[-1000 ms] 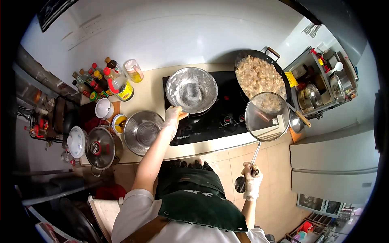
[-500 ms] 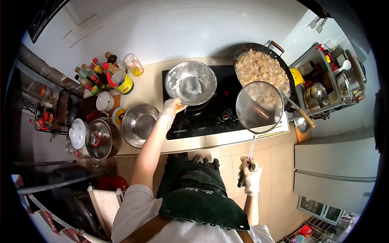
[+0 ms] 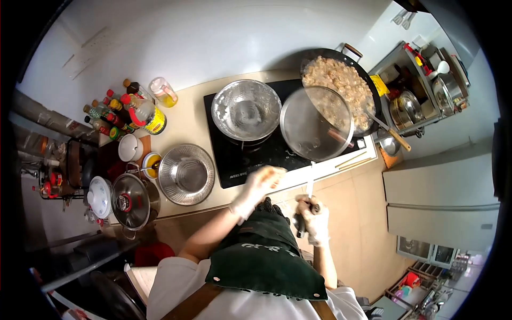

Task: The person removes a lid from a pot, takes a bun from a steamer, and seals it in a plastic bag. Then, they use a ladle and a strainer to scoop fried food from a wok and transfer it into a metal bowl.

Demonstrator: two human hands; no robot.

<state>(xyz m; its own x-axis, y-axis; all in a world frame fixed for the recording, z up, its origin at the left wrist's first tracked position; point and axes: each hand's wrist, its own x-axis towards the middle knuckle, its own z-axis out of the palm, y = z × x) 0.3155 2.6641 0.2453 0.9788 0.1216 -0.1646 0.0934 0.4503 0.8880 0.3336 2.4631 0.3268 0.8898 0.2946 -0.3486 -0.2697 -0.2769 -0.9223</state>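
R hand [image 3: 313, 217], gloved, lower ctr of frame: grasping strainer [image 3: 312, 125] by its handle [image 3: 310, 186]. Strainer posn: R of ctr, above stove [image 3: 232, 162], overlapping wok [image 3: 375, 96] w/ food [image 3: 341, 80], upper R. L hand [image 3: 260, 186], gloved, approx. ctr, blurred: free, fingers loosely bent. Metal bowl [image 3: 246, 110]: upper ctr, L of strainer.

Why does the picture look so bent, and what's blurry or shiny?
Head view: probably a wide lens, since the counter curves inside a dark round border; head view: the left hand is blurred; head view: bright reflections catch the steel basin on the counter.
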